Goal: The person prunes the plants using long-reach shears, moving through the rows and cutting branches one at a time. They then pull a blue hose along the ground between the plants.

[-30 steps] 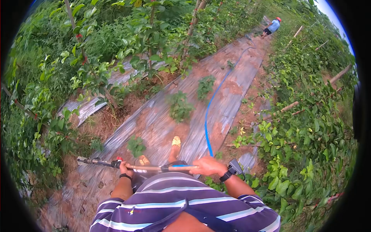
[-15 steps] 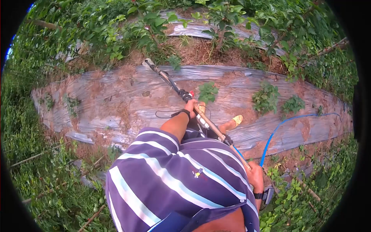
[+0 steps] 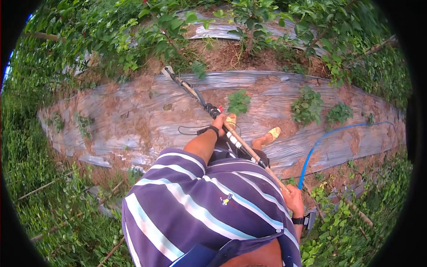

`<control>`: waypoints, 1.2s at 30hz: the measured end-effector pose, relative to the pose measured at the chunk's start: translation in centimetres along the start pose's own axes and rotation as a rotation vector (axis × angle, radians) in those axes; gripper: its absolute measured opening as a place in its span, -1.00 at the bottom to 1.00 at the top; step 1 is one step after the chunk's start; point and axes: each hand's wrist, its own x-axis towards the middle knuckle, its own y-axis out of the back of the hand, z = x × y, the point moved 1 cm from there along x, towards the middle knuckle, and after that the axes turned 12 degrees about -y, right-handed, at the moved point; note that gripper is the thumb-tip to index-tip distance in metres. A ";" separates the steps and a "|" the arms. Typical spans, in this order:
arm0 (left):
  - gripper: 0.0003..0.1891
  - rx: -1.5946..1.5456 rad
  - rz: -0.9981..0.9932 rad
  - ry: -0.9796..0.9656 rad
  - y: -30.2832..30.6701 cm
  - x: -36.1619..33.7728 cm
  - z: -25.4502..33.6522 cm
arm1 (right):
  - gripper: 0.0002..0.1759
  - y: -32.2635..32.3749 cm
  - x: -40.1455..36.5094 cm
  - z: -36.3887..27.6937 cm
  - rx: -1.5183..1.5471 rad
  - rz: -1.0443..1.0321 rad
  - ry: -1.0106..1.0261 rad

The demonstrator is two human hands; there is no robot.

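My left hand [image 3: 218,123] is closed around the middle of a long wooden pole [image 3: 242,143]. A black tube [image 3: 198,94] is bound along its front half, beside a red valve-like piece [image 3: 220,108] just ahead of my fingers. My right hand [image 3: 292,199] is closed around the rear of the pole, low by my right side. The pole slants away to the upper left, its pale, flat-looking tip [image 3: 167,70] over the far edge of the plastic-covered bed. White and black wrappings show between my hands. The striped shirt [image 3: 200,196] hides part of my lower body.
Silvery plastic mulch [image 3: 178,120], smeared with soil, covers the bed under my yellow shoes [image 3: 275,132]. Small plants [image 3: 239,102] grow through it. A blue hose [image 3: 313,149] curves across the right side. Leafy rows and wooden stakes [image 3: 359,214] surround the bed.
The view has shifted slightly. The pole's tip sits a little farther left and up in the picture. Both hands keep their hold, and more of the shoe beside my left hand shows.
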 end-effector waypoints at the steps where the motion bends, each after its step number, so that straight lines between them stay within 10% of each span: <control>1: -0.63 -0.015 -0.020 0.026 0.8 1.5 -1.0 | -0.54 0.0 0.3 0.9 0.002 0.003 -0.002; 10: -0.48 0.974 0.087 -0.070 1.0 3.1 -2.7 | -0.57 -0.3 2.3 7.2 0.499 -0.294 -0.304; 20: -0.49 1.269 0.238 -0.299 2.1 4.7 -3.9 | -0.57 0.3 5.2 9.5 0.530 -0.449 -0.417; 36: -0.63 -0.082 0.018 -0.084 -0.5 -0.2 -1.5 | -0.52 1.9 2.0 1.2 -0.046 -0.011 0.032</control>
